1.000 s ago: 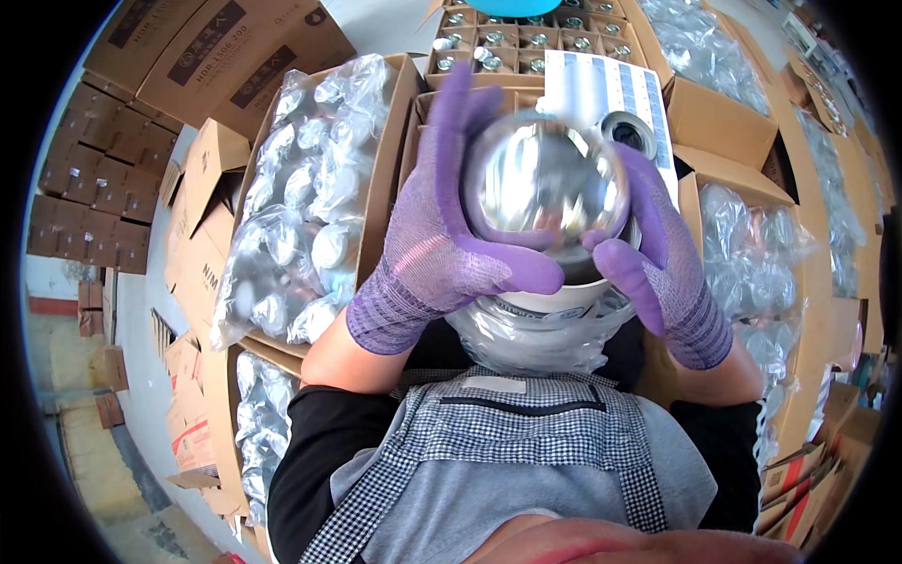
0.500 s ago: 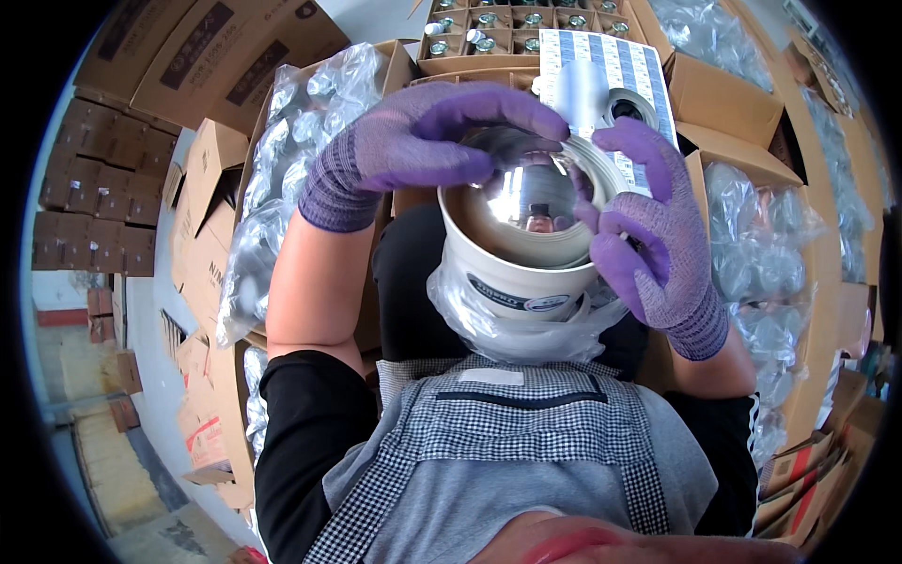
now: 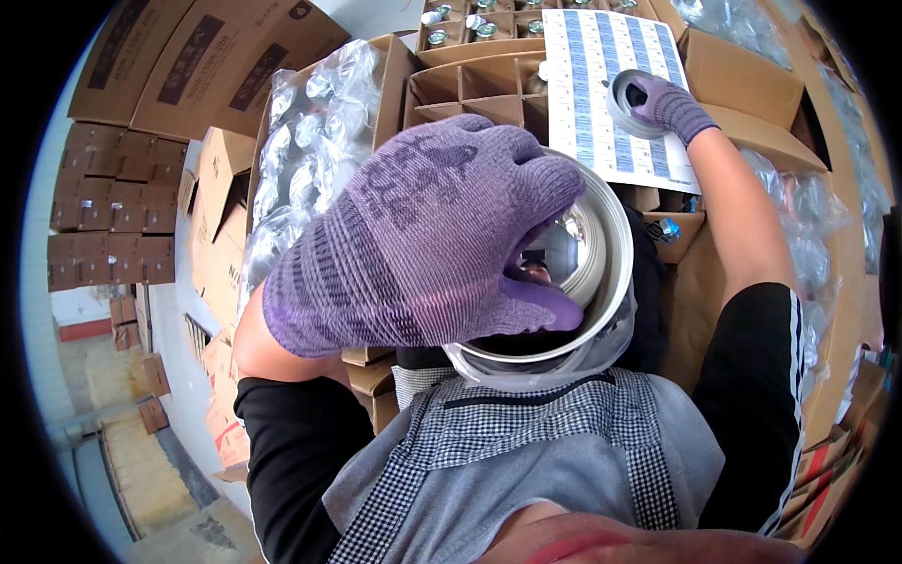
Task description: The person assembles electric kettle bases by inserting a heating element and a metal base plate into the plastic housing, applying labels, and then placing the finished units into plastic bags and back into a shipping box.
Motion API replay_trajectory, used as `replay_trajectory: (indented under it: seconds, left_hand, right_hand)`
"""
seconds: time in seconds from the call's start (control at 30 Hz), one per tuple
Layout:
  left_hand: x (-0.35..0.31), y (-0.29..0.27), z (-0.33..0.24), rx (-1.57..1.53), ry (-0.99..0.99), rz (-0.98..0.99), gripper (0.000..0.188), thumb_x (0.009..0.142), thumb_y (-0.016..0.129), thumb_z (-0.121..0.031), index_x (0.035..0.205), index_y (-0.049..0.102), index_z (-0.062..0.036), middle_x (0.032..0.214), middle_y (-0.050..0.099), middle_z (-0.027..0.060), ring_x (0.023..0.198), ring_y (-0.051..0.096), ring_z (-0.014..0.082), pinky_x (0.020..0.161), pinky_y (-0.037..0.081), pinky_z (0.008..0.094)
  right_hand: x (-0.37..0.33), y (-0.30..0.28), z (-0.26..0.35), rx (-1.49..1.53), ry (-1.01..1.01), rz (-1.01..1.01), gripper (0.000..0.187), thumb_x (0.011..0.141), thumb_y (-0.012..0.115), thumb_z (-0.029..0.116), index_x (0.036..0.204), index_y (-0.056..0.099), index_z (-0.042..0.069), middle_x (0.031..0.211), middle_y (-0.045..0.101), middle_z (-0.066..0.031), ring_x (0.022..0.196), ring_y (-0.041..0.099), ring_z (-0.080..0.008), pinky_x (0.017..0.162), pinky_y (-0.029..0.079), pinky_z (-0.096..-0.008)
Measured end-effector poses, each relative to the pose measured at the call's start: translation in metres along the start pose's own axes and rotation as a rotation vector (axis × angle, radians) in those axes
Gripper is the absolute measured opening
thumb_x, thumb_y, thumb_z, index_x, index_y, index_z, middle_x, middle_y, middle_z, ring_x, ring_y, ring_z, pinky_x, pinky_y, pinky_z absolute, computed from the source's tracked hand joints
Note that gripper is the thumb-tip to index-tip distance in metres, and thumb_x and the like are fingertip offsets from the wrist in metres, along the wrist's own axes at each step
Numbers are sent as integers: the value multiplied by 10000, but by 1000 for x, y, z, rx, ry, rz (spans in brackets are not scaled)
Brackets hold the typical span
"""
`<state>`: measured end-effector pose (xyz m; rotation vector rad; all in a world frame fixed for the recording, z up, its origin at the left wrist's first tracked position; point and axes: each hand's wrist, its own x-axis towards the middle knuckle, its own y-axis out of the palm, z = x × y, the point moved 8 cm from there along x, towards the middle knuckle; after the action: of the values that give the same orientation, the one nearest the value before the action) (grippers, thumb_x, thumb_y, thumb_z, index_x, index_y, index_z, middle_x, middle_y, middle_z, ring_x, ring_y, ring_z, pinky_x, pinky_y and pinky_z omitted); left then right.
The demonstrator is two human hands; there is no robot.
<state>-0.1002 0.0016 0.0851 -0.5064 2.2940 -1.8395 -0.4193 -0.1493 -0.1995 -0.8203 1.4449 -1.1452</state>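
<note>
A white pot with a metal rim sits in my lap, clear plastic wrapped about its lower part. Inside it shows a shiny domed steel piece. My left hand, in a purple glove, curls over this piece from the left, thumb on the near side and fingers on the far side. Much of the pot is hidden beneath the hand. Out to the far right, my gloved right hand has its fingers closed at a round, hollow metal piece. That piece rests on a sheet of blue-and-white labels.
Ahead is a carton with cardboard dividers, glass bottles standing in its far cells. An open box of plastic-wrapped items stands to the left; more wrapped items lie right. Stacked brown cartons line the far left.
My right hand has left the pot and reached forward and right to the round metal piece on the label sheet. My left hand has come nearer, over the domed piece.
</note>
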Motion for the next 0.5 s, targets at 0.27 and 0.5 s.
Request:
replay_trajectory:
  seconds: [0.27,0.5]
  left_hand:
    - [1,15,4,61,-224,72,729,682,875,-566,1145,688,-35,866,691,127,793,704,277,734,562,382]
    - [-23,-43,60,-558,-214,-570,818,818,750,-565,1352,588,33,1137,716,150,1137,663,250,1006,513,386]
  right_hand:
    - [18,-5,-7,-15,138,-247,613,851,708,410,1409,558,207,1354,601,-194,1236,618,-373,1074,510,-437]
    - [-173,-192,121,898,-662,-1035,533,1040,526,311,1464,453,-2,1313,628,-216,1192,629,-327,1028,499,-431]
